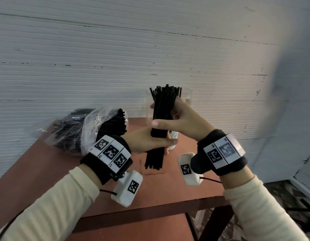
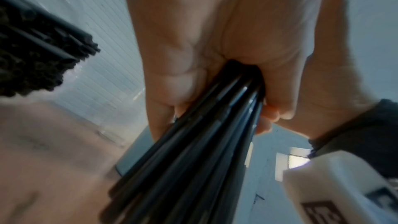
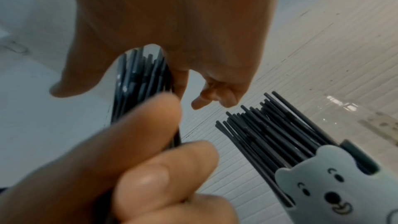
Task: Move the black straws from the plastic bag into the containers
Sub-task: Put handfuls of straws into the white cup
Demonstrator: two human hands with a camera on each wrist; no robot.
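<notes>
I hold a bundle of black straws upright above the table. My left hand grips its lower part, and the straw ends stick out below the fist. My right hand curls round the bundle higher up, thumb in front. In the left wrist view the straws run out of my fist. The plastic bag of black straws lies on the table's left. A white bear-faced container holds several black straws just behind my hands. A clear container stands beyond it.
The brown table stands against a white ribbed wall. Its front edge lies near my forearms, and its right edge drops to a dark floor. The bag's open end faces my left hand.
</notes>
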